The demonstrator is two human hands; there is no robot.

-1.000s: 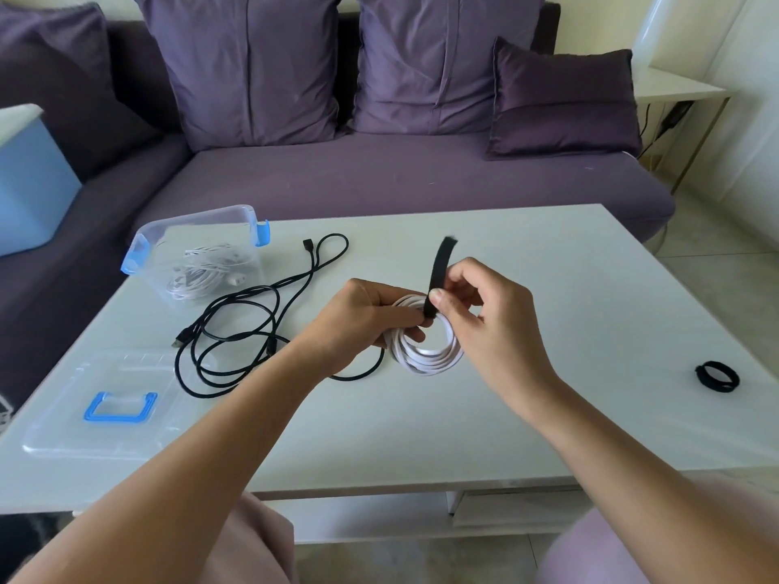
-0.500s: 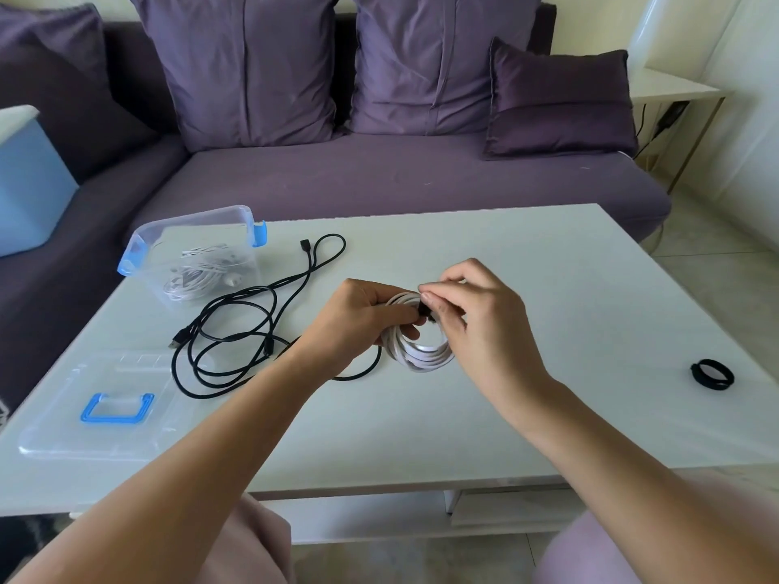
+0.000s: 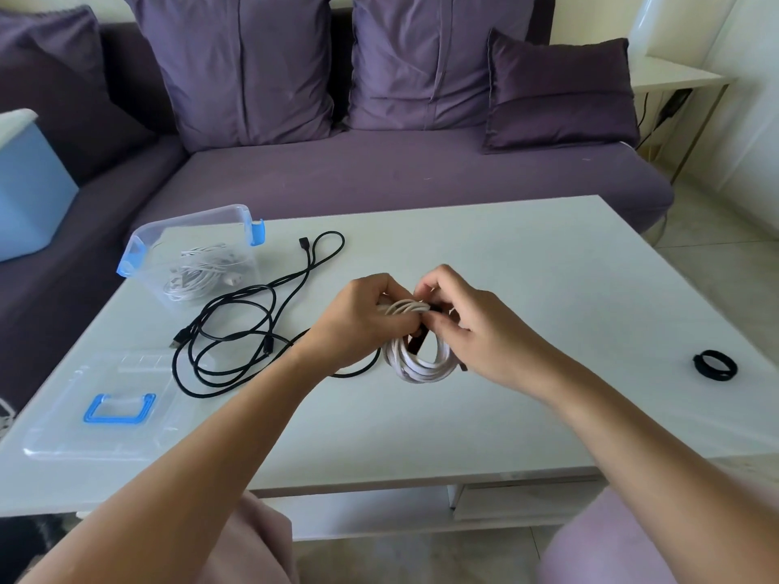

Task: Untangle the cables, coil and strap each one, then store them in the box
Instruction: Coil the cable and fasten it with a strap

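A coiled white cable (image 3: 421,364) stands on edge at the middle of the white table (image 3: 548,288). My left hand (image 3: 358,322) grips the top of the coil. My right hand (image 3: 472,326) pinches a black strap (image 3: 417,341) that passes around the coil's top and hangs down through its middle. A loose black cable (image 3: 236,330) lies spread out to the left, its end running under my left wrist. The clear box (image 3: 189,233) with blue latches stands at the back left and holds another white cable (image 3: 198,276).
The box's clear lid (image 3: 105,419) with a blue handle lies at the front left. A rolled black strap (image 3: 715,364) sits near the table's right edge. A purple sofa (image 3: 379,179) stands behind the table, and a blue bin (image 3: 25,196) at the left.
The strap stood up above the coil a second ago; my right hand has brought it down over the coil's top and through the middle. My left hand has kept its hold.
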